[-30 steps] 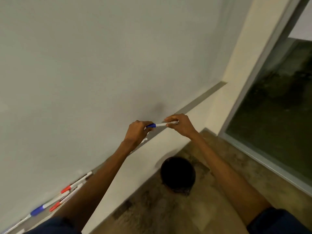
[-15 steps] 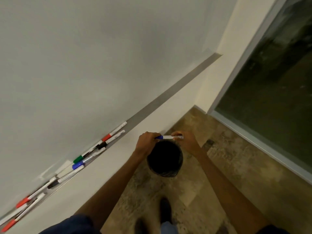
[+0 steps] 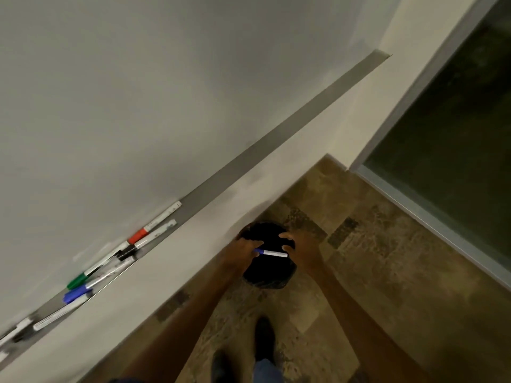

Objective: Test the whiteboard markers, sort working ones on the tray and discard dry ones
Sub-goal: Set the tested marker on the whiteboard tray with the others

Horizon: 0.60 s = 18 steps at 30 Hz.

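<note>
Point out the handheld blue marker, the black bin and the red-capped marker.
blue marker (image 3: pixel 273 253): head view, white barrel.
black bin (image 3: pixel 268 281): head view, near wall.
red-capped marker (image 3: pixel 137 235): head view, red cap.

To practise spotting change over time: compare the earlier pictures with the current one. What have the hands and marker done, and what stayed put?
Both hands carried the marker from the board down over the bin. The right hand has opened off its white end; the left hand still grips the blue cap end. The marker stays capped, and the other markers still lie on the tray.
</note>
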Each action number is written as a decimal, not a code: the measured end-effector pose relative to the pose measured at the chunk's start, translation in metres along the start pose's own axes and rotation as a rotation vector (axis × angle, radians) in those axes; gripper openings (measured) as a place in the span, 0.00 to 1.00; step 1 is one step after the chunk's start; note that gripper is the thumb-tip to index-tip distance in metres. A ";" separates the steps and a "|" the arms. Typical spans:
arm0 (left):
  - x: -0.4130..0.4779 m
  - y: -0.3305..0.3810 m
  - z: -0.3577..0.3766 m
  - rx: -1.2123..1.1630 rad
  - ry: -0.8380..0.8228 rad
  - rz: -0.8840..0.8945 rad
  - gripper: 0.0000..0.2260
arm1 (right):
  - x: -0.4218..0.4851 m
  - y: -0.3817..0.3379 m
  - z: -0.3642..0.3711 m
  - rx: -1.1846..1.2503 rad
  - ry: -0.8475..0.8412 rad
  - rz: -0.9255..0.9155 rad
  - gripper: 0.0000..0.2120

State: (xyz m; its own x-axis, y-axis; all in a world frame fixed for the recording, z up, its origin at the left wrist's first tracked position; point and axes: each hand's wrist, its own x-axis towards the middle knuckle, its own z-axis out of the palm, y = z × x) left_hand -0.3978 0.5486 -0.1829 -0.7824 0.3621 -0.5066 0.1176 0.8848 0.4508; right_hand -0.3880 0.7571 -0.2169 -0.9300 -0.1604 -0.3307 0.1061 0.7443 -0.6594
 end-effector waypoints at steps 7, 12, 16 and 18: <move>0.007 0.003 0.014 0.004 0.117 0.013 0.13 | 0.003 0.009 0.013 0.025 0.048 -0.001 0.12; 0.001 0.001 -0.005 -0.037 0.263 -0.040 0.11 | 0.007 -0.008 0.008 0.059 0.083 -0.052 0.10; -0.021 0.003 -0.029 0.023 0.422 -0.014 0.10 | 0.008 -0.046 -0.001 0.078 0.124 -0.092 0.11; -0.035 0.003 -0.044 0.039 0.514 -0.021 0.10 | 0.005 -0.070 -0.005 0.073 0.139 -0.113 0.12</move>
State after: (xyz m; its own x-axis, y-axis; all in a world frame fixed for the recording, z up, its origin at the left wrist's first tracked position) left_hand -0.3971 0.5257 -0.1319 -0.9832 0.1620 -0.0840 0.1138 0.9041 0.4119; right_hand -0.4019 0.7075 -0.1695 -0.9766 -0.1452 -0.1583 0.0186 0.6771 -0.7357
